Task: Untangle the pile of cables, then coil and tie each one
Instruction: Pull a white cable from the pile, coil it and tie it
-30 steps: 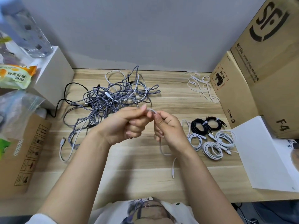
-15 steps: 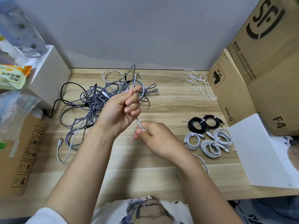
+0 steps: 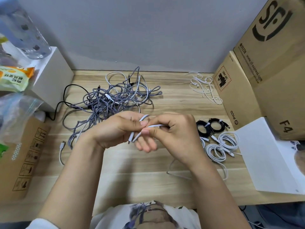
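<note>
Both hands meeting just in front of the tangled pile (image 3: 113, 100), working one white cable (image 3: 154, 125). Left hand (image 3: 115, 129) curled round the folded start of the coil, with the plug end (image 3: 130, 140) poking out below the fingers; right hand (image 3: 175, 134) pinching the same cable just beside it, thumb and forefinger clamped on the strand. Slack trailing from under the right wrist in a loose white run (image 3: 178, 175) across the table (image 3: 148, 184), well nearer the body than the pile. Best done, by the look of it, by keeping the first loop pinned flat in the left while feeding even turns with the right, letting the slack untwist freely, matching loop size to the finished coils (image 3: 219, 146) lying to the right of the pile, then reaching for a tie (image 3: 204, 86) from the white heap far right of the pile, by the cardboard boxes (image 3: 264, 76). Compared with half a second ago: left hand down from beside the pile, right hand up and level with it, fingertips now touching instead of apart, cable bent into a short doubled loop rather than strung straight between them. Pile, coils and ties unchanged.
</note>
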